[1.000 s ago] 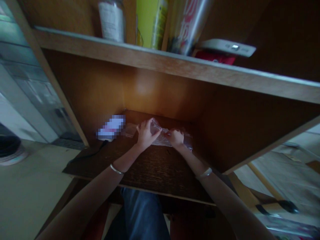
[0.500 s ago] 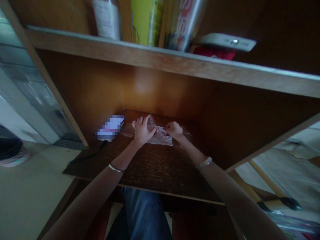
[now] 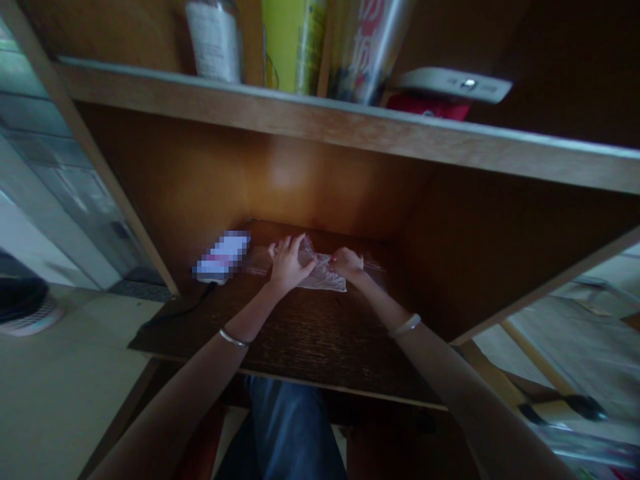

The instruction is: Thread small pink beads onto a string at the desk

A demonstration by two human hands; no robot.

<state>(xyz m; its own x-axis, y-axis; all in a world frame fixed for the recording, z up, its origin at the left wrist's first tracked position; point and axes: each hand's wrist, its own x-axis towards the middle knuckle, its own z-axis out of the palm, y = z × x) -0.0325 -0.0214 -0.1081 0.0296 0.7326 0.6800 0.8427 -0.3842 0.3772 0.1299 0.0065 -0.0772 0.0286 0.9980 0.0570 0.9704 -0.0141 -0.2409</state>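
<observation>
Item: clear plastic bag (image 3: 325, 277), creased, lying on the shelf between my hands
My left hand (image 3: 287, 265): fingers curled, pinching a raised fold of the bag
My right hand (image 3: 347, 262): fingertips bunched, pinching the bag's surface
Surface: dark wooden shelf (image 3: 300, 340)
Beside: pixelated rectangular object (image 3: 223, 257), just left of the bag, with black cable (image 3: 180, 313) trailing from it
Worn: left bangle (image 3: 233, 338), right bangle (image 3: 406, 326)

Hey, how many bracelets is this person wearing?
2. One bracelet sits on the wrist of the left hand, and the other bracelet sits on the wrist of the right hand.
</observation>
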